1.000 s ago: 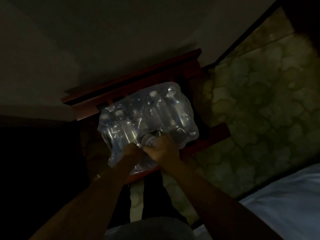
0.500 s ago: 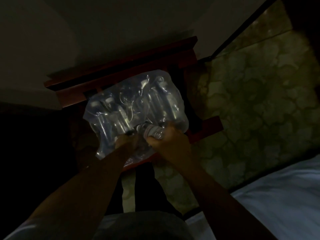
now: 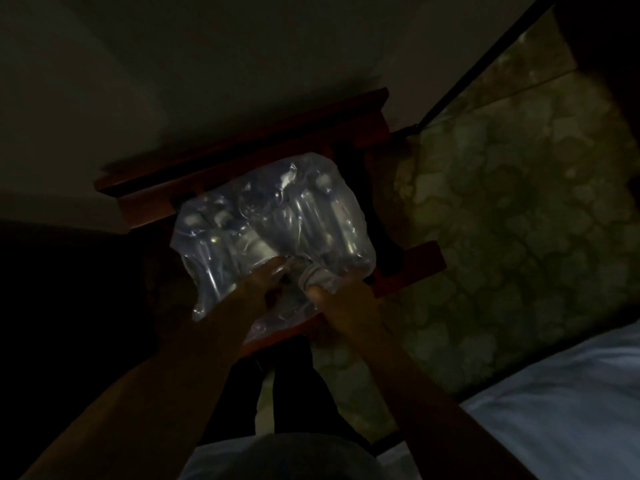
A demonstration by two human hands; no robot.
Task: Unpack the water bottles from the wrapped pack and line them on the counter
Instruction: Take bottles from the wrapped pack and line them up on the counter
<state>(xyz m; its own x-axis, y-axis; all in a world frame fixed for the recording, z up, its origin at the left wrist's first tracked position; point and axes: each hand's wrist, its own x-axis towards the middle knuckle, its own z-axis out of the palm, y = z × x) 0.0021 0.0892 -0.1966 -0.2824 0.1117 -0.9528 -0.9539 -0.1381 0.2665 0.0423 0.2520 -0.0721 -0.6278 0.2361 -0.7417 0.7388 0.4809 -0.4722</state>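
Observation:
A pack of several clear water bottles (image 3: 277,226) in shiny plastic wrap lies on a dark red wooden chair (image 3: 242,161) in a dim room. My left hand (image 3: 266,282) holds the wrap at the pack's near edge, fingers at a torn opening. My right hand (image 3: 343,299) grips one bottle (image 3: 313,277) by its body, the bottle poking out of the opening. The other bottles show only as pale shapes through the film.
A plain wall (image 3: 207,64) rises behind the chair. Green patterned floor (image 3: 519,220) spreads to the right. A bed with pale blue sheet (image 3: 571,410) fills the lower right corner. Left of the chair everything is black shadow.
The bottle in my right hand has slid a little further out of the wrap toward me. My left hand has shifted along the pack's near edge. The view has moved slightly.

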